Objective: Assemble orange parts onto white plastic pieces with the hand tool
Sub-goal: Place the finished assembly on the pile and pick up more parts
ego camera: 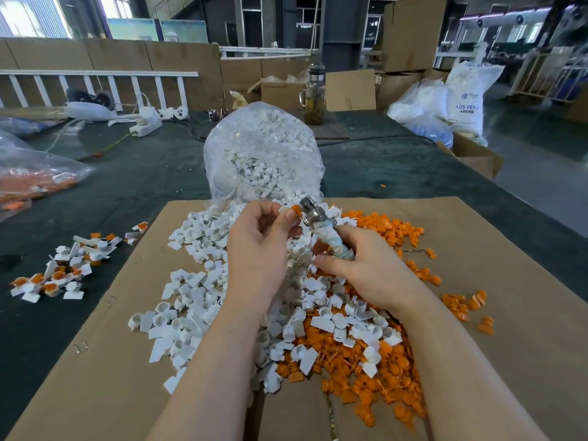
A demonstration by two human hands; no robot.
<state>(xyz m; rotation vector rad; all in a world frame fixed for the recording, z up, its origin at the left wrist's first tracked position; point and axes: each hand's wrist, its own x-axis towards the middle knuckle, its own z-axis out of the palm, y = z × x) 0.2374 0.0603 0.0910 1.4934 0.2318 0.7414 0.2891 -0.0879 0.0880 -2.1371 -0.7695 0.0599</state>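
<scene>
Fingers (288, 218) clamped on orange part (296, 209), right hand's (366, 265) round hand tool (331, 235), amid white pieces (203, 281).

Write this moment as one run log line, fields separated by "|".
left hand: pinches orange part | right hand: grips hand tool | tool head at part | white pieces loose on cardboard

Soft daylight comes from windows (117, 6) far beyond the hands, at the upper left, and they are overexposed. The area around both hands is evenly bright, with only weak shadows. Straight lines bend near the edges, and the far background is slightly blurred.
</scene>
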